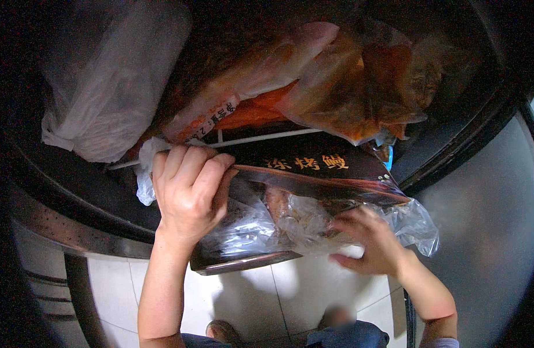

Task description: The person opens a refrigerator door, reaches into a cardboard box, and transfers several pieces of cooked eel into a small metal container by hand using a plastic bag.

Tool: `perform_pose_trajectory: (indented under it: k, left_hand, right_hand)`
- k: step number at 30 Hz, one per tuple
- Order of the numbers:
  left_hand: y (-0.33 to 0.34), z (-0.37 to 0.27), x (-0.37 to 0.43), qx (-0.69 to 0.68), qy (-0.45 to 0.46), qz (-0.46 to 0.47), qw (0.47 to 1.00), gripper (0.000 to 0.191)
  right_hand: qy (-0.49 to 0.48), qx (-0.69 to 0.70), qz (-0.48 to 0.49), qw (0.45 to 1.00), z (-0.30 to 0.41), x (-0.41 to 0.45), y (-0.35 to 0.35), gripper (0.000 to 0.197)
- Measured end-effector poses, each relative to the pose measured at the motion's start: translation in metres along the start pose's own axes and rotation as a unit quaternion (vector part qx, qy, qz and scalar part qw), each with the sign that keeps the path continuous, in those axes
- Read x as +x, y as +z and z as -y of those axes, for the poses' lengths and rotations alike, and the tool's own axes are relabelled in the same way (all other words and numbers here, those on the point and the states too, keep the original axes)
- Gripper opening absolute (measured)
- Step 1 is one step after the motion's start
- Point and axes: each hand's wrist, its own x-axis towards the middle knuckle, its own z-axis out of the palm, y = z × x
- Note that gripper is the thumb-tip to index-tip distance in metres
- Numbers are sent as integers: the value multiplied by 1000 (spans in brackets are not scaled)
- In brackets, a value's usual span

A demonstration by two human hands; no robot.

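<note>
A dark cardboard food box (pixel 319 174) with gold writing lies tilted before me, its near side gaping. My left hand (pixel 193 191) grips the box by its left end, the fingers curled over the top panel. Inside the opening is a crumpled clear plastic bag (pixel 249 235) around a brownish piece of food (pixel 277 204). At the bag's right part is my right hand (pixel 371 243), blurred, thumb and fingers apart; its fingertips are hard to make out. More clear plastic (pixel 417 226) sticks out past the box's right end.
Behind the box, a white wire rod (pixel 267 138) crosses a dark compartment. Orange-red food packages (pixel 267 104) and a whitish plastic bag (pixel 114 95) fill it. A grey door panel (pixel 475 243) stands at right. Below are pale floor tiles (pixel 258 291) and a shoe (pixel 221 332).
</note>
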Motion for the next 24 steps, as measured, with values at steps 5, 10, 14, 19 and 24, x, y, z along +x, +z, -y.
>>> perform_pose_trajectory:
  k: [5, 10, 14, 19, 24]
  left_hand:
    - [-2, -4, 5, 1, -9, 15, 1000, 20]
    - [-9, -11, 5, -44, -30, 35, 998, 16]
    - [6, -24, -5, -88, 5, 64, 994, 10]
    - [1, -21, -2, -98, -15, 99, 990, 20]
    - [-6, -22, 5, -203, -29, 111, 972, 27]
  right_hand:
    - [-70, -35, 18, 997, -16, -12, -9, 13]
    - [164, 382, -50, 908, -9, 4, -52, 11]
    - [-15, 31, -223, 974, -7, 19, -40, 13]
    - [108, -43, -227, 967, 4, 24, -22, 18]
    - [105, 26, -292, 950, 20, 41, 9, 21]
